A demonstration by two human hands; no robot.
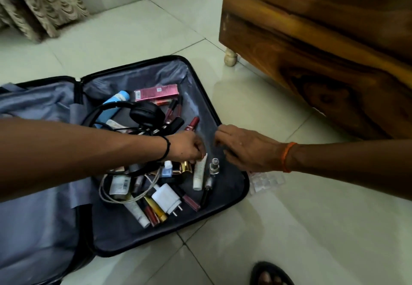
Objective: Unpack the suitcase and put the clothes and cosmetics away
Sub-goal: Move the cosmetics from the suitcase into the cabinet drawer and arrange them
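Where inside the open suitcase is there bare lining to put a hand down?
Bare lining along the suitcase's near edge, below the white charger, and at the far corner beyond the pink box. The middle is crowded with headphones, tubes and cables.

From my feed the room was softly, evenly lit, with pale sheen streaking the glossy floor tiles (289, 217). Both hands were smeared by motion blur. The wide lens bowed the wooden cabinet (323, 50) and frame edges; shadows were faint.
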